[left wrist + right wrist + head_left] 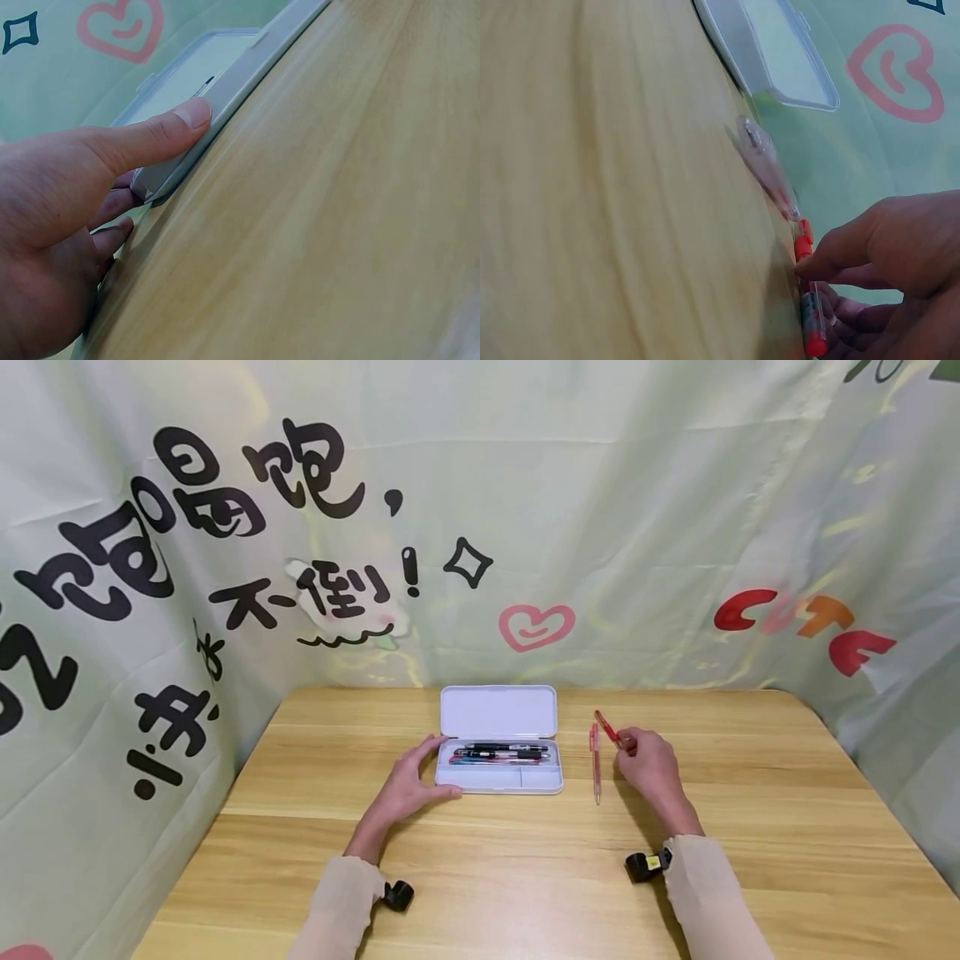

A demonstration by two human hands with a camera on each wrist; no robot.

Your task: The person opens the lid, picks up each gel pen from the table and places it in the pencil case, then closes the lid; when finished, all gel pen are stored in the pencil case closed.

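A white pencil case (498, 779) lies on the table with its lid (498, 712) raised at the back. Several pens (501, 753) lie in its long rear compartment. My left hand (408, 783) grips the left end of the case, thumb along the front wall and fingers round the far corner. To the right of the case, my right hand (651, 762) pinches a red pen (807, 292) between thumb and fingers, its tip end pointing back and left in the head view. A pink pen (596, 768) lies on the table between the case and my right hand.
The wooden table (510, 877) extends on all sides of the case. Behind it hangs a printed cloth (622, 527) with lettering and a pink heart, and the cloth also borders the left and right sides. A small black camera sits on each wrist.
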